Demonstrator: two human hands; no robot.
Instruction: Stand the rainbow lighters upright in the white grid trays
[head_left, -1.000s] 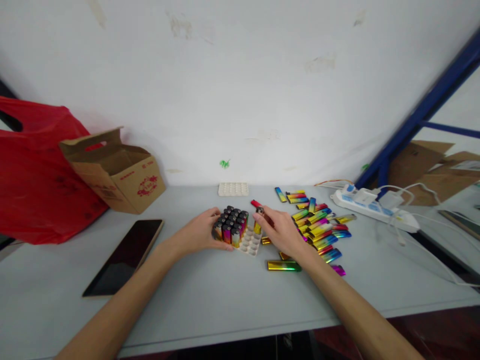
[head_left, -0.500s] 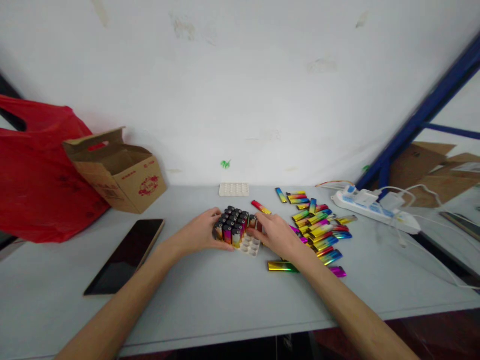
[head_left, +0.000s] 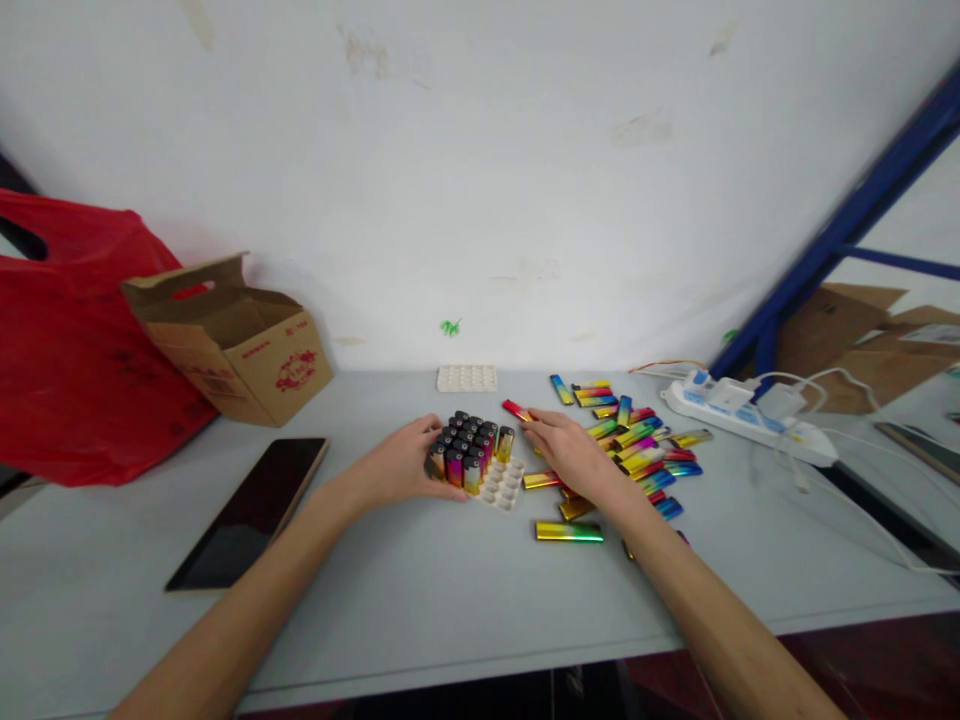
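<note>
Several upright lighters with black tops (head_left: 466,445) stand packed in a white tray with round pockets (head_left: 501,487), whose bare pockets show at the right and front. My left hand (head_left: 411,462) is wrapped round the left side of this group. My right hand (head_left: 566,450) has its fingers together on the near end of a red and yellow lighter (head_left: 514,409) lying behind the tray's right side. Under and beyond my right hand spreads a loose pile of shiny coloured lighters (head_left: 641,460). One yellow and green lighter (head_left: 568,532) lies nearer the front.
Against the wall lies a second white tray (head_left: 467,378). A dark tablet (head_left: 251,512), a cardboard box (head_left: 262,360) and a red bag (head_left: 82,350) are at left. At right are a power strip with cables (head_left: 750,420) and a blue frame (head_left: 847,225).
My right hand has left the lighter at the tray's right side, which now stands in the tray, and moved right and back to the red and yellow lighter. My left hand stays put.
</note>
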